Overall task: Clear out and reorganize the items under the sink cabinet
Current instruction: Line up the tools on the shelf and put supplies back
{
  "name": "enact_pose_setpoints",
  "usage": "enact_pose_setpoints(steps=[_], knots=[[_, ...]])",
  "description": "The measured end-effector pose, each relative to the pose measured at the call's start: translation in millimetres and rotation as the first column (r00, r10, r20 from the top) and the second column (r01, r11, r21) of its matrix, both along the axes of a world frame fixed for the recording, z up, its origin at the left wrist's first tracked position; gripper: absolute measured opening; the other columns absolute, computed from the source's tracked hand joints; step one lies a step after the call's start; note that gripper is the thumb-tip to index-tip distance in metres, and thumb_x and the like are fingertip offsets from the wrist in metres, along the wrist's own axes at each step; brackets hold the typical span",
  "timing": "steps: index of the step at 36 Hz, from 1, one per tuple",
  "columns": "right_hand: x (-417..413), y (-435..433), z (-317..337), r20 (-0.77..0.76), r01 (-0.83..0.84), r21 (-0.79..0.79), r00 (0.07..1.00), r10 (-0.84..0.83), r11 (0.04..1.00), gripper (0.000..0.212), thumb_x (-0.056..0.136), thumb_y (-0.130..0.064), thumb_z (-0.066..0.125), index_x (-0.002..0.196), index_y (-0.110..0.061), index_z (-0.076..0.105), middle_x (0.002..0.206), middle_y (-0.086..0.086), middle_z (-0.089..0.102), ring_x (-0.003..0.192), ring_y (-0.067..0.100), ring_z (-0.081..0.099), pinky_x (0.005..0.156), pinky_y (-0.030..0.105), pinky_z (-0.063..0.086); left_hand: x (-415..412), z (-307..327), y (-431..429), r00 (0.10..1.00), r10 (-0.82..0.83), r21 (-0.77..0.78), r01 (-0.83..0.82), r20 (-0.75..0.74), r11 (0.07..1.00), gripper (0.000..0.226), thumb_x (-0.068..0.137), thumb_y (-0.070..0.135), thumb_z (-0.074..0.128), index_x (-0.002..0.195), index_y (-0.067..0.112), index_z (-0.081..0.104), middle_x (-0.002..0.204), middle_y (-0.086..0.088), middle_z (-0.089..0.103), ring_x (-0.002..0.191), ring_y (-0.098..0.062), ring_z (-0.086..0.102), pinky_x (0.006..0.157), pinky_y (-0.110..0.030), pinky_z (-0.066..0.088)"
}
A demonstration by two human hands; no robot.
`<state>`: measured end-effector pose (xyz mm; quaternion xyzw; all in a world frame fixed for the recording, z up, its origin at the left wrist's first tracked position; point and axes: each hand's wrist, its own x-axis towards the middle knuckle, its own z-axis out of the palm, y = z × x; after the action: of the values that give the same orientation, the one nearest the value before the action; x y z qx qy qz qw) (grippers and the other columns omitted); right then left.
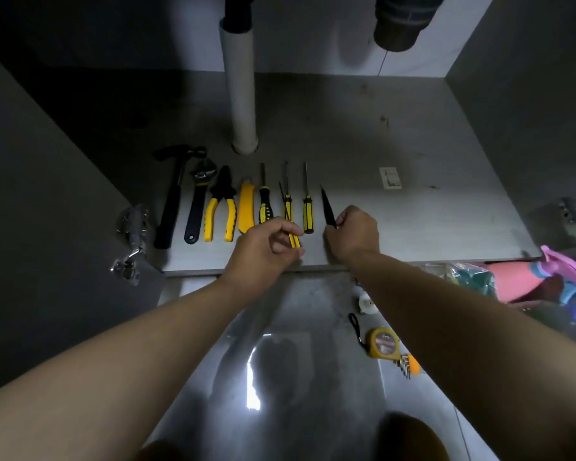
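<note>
Currently the left hand (263, 247) pinches a screwdriver (296, 241), likely light and stiff, by its handle. The right hand (354, 234) grips a sharp black blade (328, 206) by its handle, tip toward 11 o'clock. Both are at the cabinet floor's (413, 227) 6 o'clock edge.

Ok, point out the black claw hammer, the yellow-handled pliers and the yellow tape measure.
black claw hammer (172, 201): head view, on its handle.
yellow-handled pliers (225, 181): head view, on the black head.
yellow tape measure (383, 342): head view, on its case.

The left hand (263, 247) and right hand (354, 234) are bare. So are the left forearm (130, 344) and right forearm (463, 314), uncovered to the view's edge. Two rounded shapes (409, 437) at the bottom, perhaps knees, are too dim to read.
</note>
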<state>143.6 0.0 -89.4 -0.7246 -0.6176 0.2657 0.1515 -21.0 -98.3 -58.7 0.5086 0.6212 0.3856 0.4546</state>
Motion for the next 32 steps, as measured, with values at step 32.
enact_pose_setpoints(steps=[32], knots=[[-5,-14,19,-0.180,-0.095,0.128,0.977,0.117,0.987,0.010,0.090,-0.024,0.065,0.088,-0.015,0.061,0.080,0.005,0.064,0.072,0.015,0.058,0.067,0.027,0.043,12,-8,0,0.993,0.084,-0.013,-0.083,0.079,0.996,0.026,0.088,0.003,0.075,0.109,0.016,0.065,0.074,0.018,0.066,0.063,0.005,0.063,0.065,-0.012,0.049]])
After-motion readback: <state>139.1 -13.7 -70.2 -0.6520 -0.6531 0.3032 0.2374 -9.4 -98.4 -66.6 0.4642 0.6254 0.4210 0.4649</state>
